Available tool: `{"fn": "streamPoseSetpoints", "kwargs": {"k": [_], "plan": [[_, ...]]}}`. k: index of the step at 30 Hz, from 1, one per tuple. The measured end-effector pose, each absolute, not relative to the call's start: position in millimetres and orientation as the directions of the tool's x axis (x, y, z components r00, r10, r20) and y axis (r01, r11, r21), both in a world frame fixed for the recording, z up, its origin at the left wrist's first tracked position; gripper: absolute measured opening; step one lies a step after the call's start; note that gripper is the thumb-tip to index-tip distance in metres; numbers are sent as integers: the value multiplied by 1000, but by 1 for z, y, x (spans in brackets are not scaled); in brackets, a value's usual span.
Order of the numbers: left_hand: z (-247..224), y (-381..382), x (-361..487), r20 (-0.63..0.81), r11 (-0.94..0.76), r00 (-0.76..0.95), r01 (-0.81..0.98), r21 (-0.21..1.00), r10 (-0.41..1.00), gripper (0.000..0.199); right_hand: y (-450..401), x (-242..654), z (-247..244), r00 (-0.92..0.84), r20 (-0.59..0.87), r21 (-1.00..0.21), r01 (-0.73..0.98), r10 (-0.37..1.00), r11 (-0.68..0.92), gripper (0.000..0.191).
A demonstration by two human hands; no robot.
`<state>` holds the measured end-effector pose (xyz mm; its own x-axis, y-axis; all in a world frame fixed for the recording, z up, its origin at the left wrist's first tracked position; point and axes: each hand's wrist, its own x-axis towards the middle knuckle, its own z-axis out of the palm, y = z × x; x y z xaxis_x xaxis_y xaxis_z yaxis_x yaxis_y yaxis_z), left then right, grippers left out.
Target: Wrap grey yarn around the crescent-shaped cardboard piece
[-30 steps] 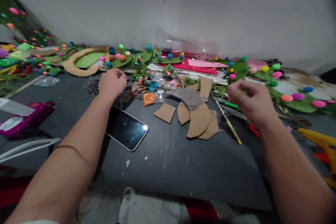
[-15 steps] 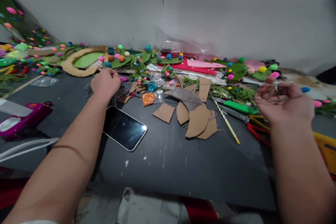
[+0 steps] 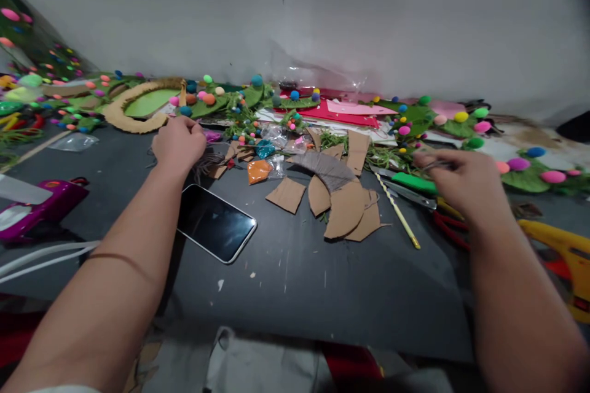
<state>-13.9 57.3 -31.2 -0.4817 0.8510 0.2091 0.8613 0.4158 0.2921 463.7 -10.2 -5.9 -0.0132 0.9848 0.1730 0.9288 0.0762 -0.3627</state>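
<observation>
Left hand (image 3: pixel 179 144): fingers bent, tips drawn together over a bundle of grey yarn (image 3: pixel 207 163); back of the hand hides the grip, so cannot tell whether a strand is pinched. Bundle partly covered, loose strands showing on the hand's right side. Right hand (image 3: pixel 463 181): blurred, fingers curled in, pinching a thin grey strand (image 3: pixel 439 165) near the tips, the rest lost inside the fingers. Between the hands, a yarn-wrapped cardboard arc (image 3: pixel 325 169) lies on the table (image 3: pixel 286 295), its lower end bare and overlapping other cardboard pieces (image 3: pixel 372 218). Phone (image 3: pixel 217 224) has its left end behind the left forearm (image 3: pixel 115 276). Red-handled scissors (image 3: pixel 445 230) partly hidden by the right hand. Yellow tool (image 3: pixel 560 249) cut off at the right edge, purple tool (image 3: pixel 41 202) at the left. Back strip crowded up to the wall (image 3: pixel 295 12), small bits there hard to separate. Widest open room: front of table between the forearms, down to the near edge, a few pale scraps (image 3: pixel 220 285) on it.
</observation>
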Motion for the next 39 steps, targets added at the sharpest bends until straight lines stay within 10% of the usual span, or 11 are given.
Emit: {"fn": "streamPoseSetpoints", "kwargs": {"k": [15,23,30,39], "plan": [[-33,59,-18,177,461,-519,840,287,836,40,-11,459,2,64,174,-531,846,983,39,26],[-31,58,-18,188,473,-531,835,281,826,41,0,477,-14,316,307,-839,535,898,99,7],[-33,59,-15,182,458,-518,840,291,836,41,3,475,-2,321,268,-954,-43,908,297,33],[-9,40,14,381,245,-358,917,314,852,33,-20,411,-22,-149,109,-801,572,983,175,31]]}}
